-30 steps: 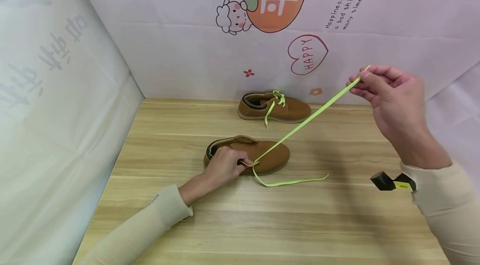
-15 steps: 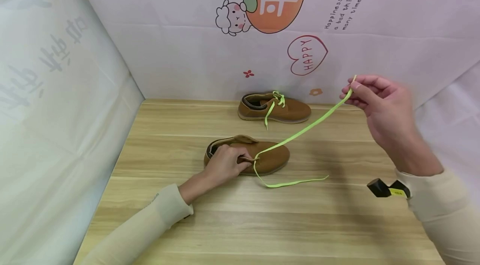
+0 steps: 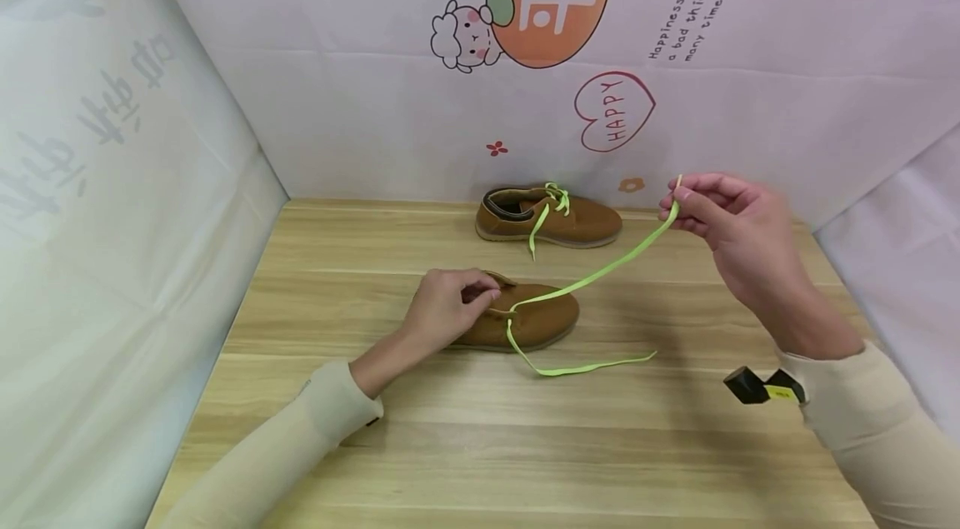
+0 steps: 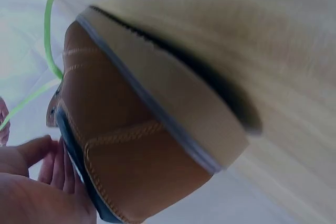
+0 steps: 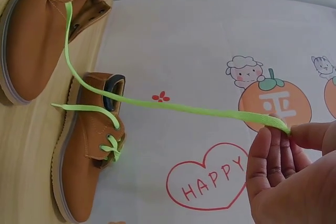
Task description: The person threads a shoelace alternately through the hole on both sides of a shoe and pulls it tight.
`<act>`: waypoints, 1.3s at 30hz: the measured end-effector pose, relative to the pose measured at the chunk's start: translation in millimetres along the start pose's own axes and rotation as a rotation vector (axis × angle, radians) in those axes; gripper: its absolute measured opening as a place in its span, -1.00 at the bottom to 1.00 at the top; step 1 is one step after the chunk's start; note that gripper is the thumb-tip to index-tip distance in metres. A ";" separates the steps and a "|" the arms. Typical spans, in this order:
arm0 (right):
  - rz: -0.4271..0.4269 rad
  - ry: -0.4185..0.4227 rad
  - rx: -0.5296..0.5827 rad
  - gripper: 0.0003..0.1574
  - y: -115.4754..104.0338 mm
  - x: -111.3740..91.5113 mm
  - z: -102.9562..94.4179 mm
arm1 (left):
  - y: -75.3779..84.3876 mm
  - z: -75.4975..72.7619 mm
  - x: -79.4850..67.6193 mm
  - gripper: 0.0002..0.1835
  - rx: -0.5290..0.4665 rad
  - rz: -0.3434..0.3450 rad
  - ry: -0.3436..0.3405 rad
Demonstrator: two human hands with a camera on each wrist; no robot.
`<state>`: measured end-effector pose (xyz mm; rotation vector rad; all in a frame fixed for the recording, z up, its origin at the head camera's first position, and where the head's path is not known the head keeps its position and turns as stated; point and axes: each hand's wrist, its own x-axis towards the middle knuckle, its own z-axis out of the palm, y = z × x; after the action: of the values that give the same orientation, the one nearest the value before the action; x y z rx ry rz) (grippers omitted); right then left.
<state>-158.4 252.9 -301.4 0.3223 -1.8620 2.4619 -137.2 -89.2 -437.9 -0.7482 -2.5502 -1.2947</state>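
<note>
A brown shoe (image 3: 547, 319) lies on the wooden table, its toe to the right. A yellow-green shoelace (image 5: 184, 108) passes through an eyelet at the front of its near flap. My right hand (image 3: 753, 242) pinches one end of this lace between thumb and fingers, raised to the right of the shoe; the lace sags slightly. The lace's other part trails on the table in front. Over the shoe's opening is my left hand (image 3: 438, 308), fingers loosely bent near the far flap (image 5: 90, 20). In the left wrist view its fingers (image 4: 58, 169) are beside the collar, apparently holding nothing.
A second brown shoe (image 3: 592, 222) with a tied yellow-green lace (image 5: 111, 148) stands behind, close to the printed white backdrop (image 3: 375, 121). White sheeting also rises at the left and right of the wooden table (image 3: 487, 446). A black device is on my right wrist.
My right hand has come down and left with the lace end, so the taut lace has slackened. My left hand has let go of the near flap and shifted up over the shoe's opening.
</note>
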 end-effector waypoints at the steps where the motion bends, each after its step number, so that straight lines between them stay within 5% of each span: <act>1: 0.006 -0.001 -0.021 -0.88 1.5 -0.4 0.3 | 0.5 -1.4 2.3 -0.96 -0.007 0.012 0.023; 5: 0.048 -0.016 -0.085 -0.88 8.5 -2.5 1.1 | 1.4 -5.6 10.8 -0.81 0.057 0.039 0.057; 11: 0.112 -0.045 -0.159 -0.86 21.5 -6.0 1.8 | 1.4 -5.4 20.7 -0.65 0.226 -0.028 -0.074; 20: 0.148 -0.111 -0.317 -0.82 40.5 -7.2 4.4 | -1.0 1.1 28.1 -0.69 0.265 -0.104 -0.191; 29: 0.239 -0.233 -0.556 -0.69 62.5 -6.8 17.2 | -6.1 6.0 30.5 -0.87 0.285 -0.100 -0.189; 39: 0.269 -0.305 -0.699 -0.78 90.7 -3.2 31.1 | -10.1 3.3 36.5 -0.89 0.295 -0.098 -0.145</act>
<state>-164.9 198.1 -379.9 0.4424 -2.8955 1.7702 -173.4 -78.7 -433.2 -0.6857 -2.8390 -0.8859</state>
